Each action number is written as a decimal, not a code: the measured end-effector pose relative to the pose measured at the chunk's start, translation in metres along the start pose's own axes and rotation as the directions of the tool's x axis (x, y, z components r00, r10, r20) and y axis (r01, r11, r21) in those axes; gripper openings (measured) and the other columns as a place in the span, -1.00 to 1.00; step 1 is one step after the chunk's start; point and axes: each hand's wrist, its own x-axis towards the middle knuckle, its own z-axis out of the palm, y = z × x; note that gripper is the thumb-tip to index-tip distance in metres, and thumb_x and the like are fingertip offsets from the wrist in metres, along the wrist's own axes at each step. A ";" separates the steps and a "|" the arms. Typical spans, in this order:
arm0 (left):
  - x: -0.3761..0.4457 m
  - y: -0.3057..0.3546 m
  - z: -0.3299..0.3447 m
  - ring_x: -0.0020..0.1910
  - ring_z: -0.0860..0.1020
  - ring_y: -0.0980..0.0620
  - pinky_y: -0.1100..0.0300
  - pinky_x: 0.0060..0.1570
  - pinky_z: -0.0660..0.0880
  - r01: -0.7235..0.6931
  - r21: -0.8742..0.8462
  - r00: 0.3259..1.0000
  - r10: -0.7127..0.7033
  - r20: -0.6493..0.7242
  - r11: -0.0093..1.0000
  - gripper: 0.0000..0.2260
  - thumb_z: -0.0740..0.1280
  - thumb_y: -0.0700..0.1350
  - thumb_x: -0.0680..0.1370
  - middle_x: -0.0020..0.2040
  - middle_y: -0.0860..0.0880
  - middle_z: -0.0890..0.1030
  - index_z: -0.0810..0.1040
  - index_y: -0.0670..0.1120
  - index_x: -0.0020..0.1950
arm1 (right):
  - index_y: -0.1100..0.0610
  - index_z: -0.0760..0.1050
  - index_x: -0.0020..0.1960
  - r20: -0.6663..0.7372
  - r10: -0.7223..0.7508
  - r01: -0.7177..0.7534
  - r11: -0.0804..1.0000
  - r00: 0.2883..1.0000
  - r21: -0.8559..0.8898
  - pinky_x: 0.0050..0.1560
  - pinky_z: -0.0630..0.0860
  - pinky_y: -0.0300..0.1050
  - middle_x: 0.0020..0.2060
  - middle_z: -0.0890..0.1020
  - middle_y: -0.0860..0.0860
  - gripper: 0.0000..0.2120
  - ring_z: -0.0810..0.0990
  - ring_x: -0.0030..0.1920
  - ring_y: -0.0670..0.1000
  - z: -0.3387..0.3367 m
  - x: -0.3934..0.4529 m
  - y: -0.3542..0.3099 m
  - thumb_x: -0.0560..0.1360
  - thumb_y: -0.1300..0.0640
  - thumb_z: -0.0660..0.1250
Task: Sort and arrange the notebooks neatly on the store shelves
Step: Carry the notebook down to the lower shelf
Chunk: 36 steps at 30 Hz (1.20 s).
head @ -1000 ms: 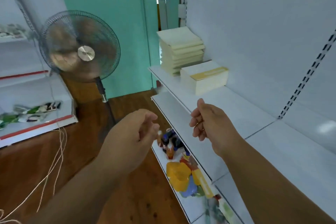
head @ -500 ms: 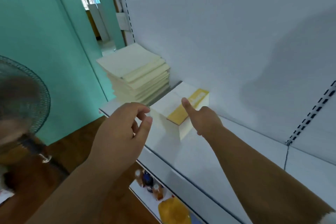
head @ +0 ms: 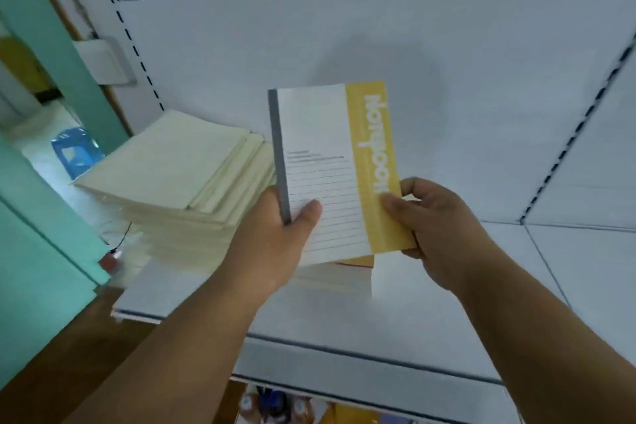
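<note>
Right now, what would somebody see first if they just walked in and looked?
First, the notebook with the yellow stripe, held up in the middle by both hands: the left hand grips its grey spine, the right hand pinches the yellow edge. Next, the big stack of cream notebooks lying a bit crooked on the white shelf, just to the left.

Two bare forearms are reaching forward and upward from the bottom of the view, converging toward the centre. The left hand (head: 275, 234) is gripping the grey spine edge of a notebook (head: 330, 169), thumb lying across its cover. The right hand (head: 433, 227) is pinching the notebook's yellow edge, thumb in front, fingers curling behind.
</note>
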 end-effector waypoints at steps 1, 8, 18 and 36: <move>0.002 -0.001 -0.003 0.03 0.62 0.14 0.01 0.11 0.56 0.015 -0.107 1.000 -0.016 -0.011 0.994 -0.85 0.34 0.06 0.56 0.03 0.20 0.66 0.55 0.14 0.12 | 0.17 0.50 -0.16 -0.029 -0.008 0.008 1.000 1.000 -0.012 -0.47 0.27 -0.20 -0.40 0.56 0.03 -0.78 0.41 -0.46 -0.03 0.008 -0.002 0.002 0.64 0.10 0.30; 0.007 -0.012 -0.031 -0.01 0.62 0.07 0.07 -0.01 0.54 -0.086 -0.004 0.987 0.085 -0.139 0.996 -0.92 0.30 -0.06 0.59 -0.04 0.18 0.65 0.55 0.10 0.05 | 0.12 0.33 -0.26 -0.314 0.097 -0.317 0.527 0.944 -0.789 -0.40 0.29 -0.15 -0.44 0.43 -0.02 -0.48 0.41 -0.42 0.01 0.034 0.025 0.047 0.48 -0.34 0.27; 0.006 -0.015 -0.018 -0.05 0.59 0.33 0.22 -0.05 0.48 -0.064 -0.240 0.998 0.064 -0.009 0.969 -0.82 0.28 -0.08 0.61 -0.07 0.34 0.64 0.52 0.25 0.03 | 0.19 0.47 -0.09 -0.416 0.002 -0.052 0.993 0.909 -0.110 -0.46 0.35 -0.19 -0.43 0.53 0.00 -0.82 0.41 -0.46 0.02 0.019 -0.016 0.022 0.65 0.12 0.26; -0.096 0.100 0.247 0.12 0.61 0.16 0.01 0.27 0.48 -0.070 -0.273 0.797 0.218 0.563 0.960 -0.56 0.29 -0.29 0.58 0.10 0.19 0.66 0.45 0.23 0.29 | 0.21 0.58 -0.13 -0.620 0.042 0.067 0.986 0.783 0.151 -0.47 0.29 -0.23 -0.39 0.52 0.07 -0.62 0.40 -0.45 0.01 -0.239 -0.174 0.017 0.68 -0.01 0.19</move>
